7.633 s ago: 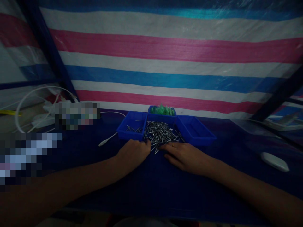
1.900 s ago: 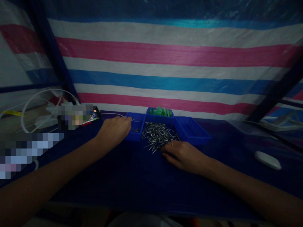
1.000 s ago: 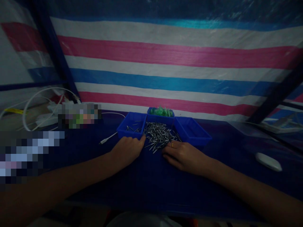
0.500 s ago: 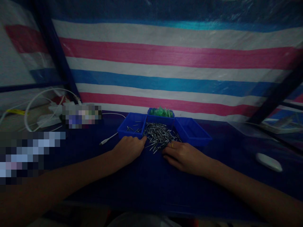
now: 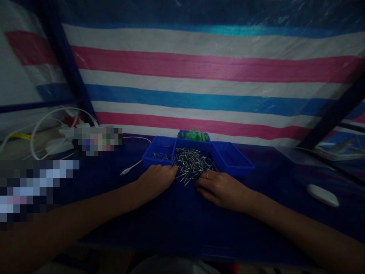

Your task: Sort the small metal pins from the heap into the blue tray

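A loose heap of thin silvery metal pins lies on the dark blue table; their exact kind is too small to make out. My left hand rests at the heap's left edge, fingers curled, with thumb and index at a few pins. Whatever that pinch holds is hidden. On the heap's front right, my right hand, wearing a ring, has bent fingers against the pins, and its fingertips are partly out of sight. Beside my left hand stands a blue tray with several scattered pins inside. Another blue tray stands beyond my right hand.
Behind the heap, a blue bin holds green plastic pieces. A white cable lies left of the trays. At right sits a white oval object, like a computer mouse. A striped sheet hangs along the back.
My left hand has shifted very slightly right along the edge of the heap. My right hand stays almost in place, and the heap looks about the same.
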{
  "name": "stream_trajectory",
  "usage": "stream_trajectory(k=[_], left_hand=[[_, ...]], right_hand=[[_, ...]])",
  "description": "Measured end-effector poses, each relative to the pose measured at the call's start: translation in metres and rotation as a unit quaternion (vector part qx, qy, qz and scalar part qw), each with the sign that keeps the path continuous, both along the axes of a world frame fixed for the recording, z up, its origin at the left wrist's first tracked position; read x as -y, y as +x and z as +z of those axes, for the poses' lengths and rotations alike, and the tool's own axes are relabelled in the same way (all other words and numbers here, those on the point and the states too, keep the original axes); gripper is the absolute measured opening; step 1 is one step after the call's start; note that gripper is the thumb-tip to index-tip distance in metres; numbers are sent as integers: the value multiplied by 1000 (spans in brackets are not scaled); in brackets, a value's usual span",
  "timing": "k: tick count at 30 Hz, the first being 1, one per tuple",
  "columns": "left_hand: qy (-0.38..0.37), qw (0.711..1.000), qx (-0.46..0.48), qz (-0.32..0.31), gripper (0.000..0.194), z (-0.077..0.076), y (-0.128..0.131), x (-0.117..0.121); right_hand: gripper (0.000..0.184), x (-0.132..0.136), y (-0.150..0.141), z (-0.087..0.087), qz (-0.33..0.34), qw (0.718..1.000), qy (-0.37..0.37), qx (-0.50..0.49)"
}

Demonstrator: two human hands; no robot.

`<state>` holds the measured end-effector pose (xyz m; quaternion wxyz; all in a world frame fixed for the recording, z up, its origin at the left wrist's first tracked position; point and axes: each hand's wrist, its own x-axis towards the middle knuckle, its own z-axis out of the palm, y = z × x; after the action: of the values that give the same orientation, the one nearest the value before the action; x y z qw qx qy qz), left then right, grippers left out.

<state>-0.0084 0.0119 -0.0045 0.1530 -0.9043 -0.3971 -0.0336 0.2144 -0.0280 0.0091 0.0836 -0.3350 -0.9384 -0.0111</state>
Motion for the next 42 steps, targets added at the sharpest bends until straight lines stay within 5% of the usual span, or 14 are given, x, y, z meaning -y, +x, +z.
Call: stream_trajectory(k=[20,30,42], left_hand=[[2,999,6,-46,6,13,1,15],[57,978,36,-198,5,8,3,30],[29,958,87,-270,13,3,6,29]], right_hand=[[14,0,1,0,6,1000,6,21],[25,0,-3,-3,-26,999,5,-40],[16,2,-4,-4,32,999,8,-41]])
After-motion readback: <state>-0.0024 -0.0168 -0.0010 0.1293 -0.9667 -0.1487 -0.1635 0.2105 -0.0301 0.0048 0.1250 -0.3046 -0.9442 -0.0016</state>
